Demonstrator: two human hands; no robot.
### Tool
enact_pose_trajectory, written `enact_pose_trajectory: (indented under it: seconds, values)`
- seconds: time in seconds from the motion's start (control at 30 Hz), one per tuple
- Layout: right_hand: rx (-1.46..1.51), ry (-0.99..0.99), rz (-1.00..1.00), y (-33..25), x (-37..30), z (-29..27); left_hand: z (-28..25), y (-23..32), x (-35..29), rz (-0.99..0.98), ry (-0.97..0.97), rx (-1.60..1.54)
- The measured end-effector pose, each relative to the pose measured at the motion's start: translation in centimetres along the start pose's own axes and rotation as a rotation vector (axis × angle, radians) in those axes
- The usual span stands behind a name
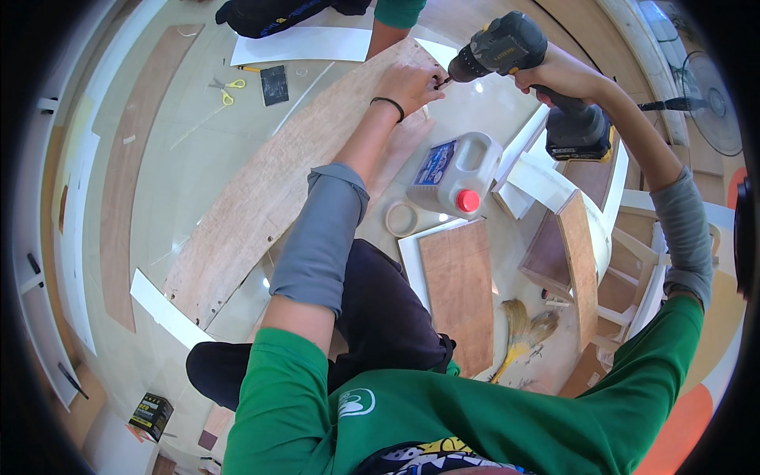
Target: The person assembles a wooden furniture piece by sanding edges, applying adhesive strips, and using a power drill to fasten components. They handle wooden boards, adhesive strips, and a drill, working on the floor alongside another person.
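Head view: right fingers [525, 78] around dark drill [509, 49], left fingers [432, 76] (pinched closed) at grainy, curve-edged board [261, 186].

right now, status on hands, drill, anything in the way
Right hand gripping drill. Left hand near its tip, at end of long wooden panel. Red-capped jug close, not blocking drill.

ok so I see a jug [453, 168] just beside a tape roll [389, 218], plus scissors [229, 96], a broom [518, 348], a fan [715, 100]

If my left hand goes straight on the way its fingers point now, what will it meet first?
Most likely the drill in your right hand: its front end appears right beside your left hand, though the depth is unclear.
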State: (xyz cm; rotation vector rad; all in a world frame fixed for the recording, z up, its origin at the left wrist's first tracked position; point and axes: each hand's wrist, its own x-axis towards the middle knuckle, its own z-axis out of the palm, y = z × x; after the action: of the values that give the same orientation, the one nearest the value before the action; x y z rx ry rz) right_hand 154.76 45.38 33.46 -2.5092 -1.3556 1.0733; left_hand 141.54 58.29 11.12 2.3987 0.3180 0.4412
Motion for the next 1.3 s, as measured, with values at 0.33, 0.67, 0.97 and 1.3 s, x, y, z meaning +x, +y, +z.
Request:
enact_pose_trajectory:
  seconds: [0.33,0.67,0.97,1.3]
  values:
    - [0.198,0.142,0.007,0.5,-3.4,1.2,1.4,-0.5,0.4,0.034,0.054,-0.002]
    - [0.921,1.119,0.089,11.5,-15.7,23.3,2.8,-0.9,0.4,-0.097,0.08,0.008]
    - [1.087,1.292,0.218,17.2,-17.8,40.6,3.7,-1.2,0.5,0.005,0.261,0.02]
    - [1.121,1.008,0.141,10.5,-18.6,46.3,5.8,0.2,-0.3,0.018,0.251,0.399]
